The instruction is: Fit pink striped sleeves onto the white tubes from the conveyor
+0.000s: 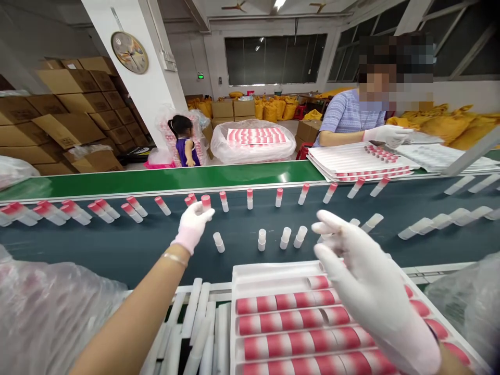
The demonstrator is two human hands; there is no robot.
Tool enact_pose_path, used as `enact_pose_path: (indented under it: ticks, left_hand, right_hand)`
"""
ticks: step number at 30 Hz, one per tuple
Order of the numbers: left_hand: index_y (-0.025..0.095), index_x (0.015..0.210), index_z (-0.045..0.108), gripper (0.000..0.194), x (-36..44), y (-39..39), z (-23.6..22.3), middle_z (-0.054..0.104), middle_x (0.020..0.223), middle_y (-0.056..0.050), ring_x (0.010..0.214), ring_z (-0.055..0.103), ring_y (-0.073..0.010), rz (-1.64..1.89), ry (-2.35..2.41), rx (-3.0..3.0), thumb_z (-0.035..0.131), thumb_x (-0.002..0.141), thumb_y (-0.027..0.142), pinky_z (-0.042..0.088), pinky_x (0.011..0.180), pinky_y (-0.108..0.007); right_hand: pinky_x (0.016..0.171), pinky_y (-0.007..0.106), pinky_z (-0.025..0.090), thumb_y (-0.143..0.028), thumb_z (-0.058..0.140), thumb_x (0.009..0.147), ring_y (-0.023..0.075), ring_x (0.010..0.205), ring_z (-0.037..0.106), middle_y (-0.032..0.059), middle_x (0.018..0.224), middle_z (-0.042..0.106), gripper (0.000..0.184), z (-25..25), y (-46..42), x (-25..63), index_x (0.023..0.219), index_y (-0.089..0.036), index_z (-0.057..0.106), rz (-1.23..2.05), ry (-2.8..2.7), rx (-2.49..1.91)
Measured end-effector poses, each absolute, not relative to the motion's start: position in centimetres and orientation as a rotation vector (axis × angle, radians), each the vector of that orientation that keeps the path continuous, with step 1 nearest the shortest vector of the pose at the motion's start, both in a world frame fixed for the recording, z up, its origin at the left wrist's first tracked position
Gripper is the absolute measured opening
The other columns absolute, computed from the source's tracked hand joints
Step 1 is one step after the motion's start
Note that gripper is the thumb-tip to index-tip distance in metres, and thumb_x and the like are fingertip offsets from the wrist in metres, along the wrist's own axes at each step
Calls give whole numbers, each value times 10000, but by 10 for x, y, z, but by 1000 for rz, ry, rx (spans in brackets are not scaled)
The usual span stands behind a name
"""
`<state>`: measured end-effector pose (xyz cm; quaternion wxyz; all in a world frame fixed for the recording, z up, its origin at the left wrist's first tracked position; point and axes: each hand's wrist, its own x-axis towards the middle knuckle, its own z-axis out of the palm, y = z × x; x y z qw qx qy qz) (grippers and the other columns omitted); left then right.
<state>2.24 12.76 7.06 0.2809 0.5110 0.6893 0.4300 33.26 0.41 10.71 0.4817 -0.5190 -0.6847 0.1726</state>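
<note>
My left hand, in a white glove, is closed on a red-and-white tube at the far row on the dark conveyor belt. Above the right side of a white tray, my gloved right hand hovers with thumb and fingers apart and nothing visible in it. Rows of red-and-white tubes lie in the tray, partly hidden by this hand. Beyond it, upright white tubes stand in the belt's near row. Red-topped tubes make up the far row.
White sticks or rolled tubes lie left of the tray. Plastic-wrapped stock fills the lower left. Behind the belt runs a green ledge with stacked trays, where a co-worker sits. Another person stands farther back.
</note>
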Motion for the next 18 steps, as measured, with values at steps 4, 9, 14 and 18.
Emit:
enact_pose_path:
  ticks: [4, 9, 14, 18]
  left_hand:
    - [108, 1011, 632, 198, -5, 182, 30, 693, 931, -58, 877, 665, -186, 972, 2054, 1408, 655, 851, 224, 538, 850, -387]
    - [128, 990, 643, 224, -3, 207, -2, 684, 967, -47, 901, 655, -190, 752, 2143, 1529, 629, 894, 331, 520, 862, -414]
    - [132, 1059, 629, 273, -2, 223, -7, 676, 1048, -68, 974, 644, -209, 669, 2165, 1571, 624, 895, 350, 499, 901, -432]
    - [136, 1134, 608, 317, -13, 217, 0, 657, 1138, -87, 1010, 638, -216, 662, 2163, 1526, 617, 900, 350, 498, 913, -438]
  right_hand:
    - [827, 348, 531, -311, 487, 917, 168, 822, 654, 59, 1005, 663, 415, 84, 4, 361, 1324, -231, 496, 424, -1553, -1478]
    - [740, 345, 548, -388, 474, 917, 172, 744, 649, 88, 1080, 667, 466, 61, -5, 380, 1349, -216, 485, 441, -1497, -1636]
    - [786, 359, 555, -370, 451, 931, 226, 927, 662, 86, 963, 689, 415, 54, -7, 388, 1290, -174, 524, 354, -1653, -1684]
    - [825, 346, 536, -220, 415, 930, 198, 921, 652, 68, 1008, 677, 258, 56, 10, 382, 1001, -210, 663, 334, -2191, -1844]
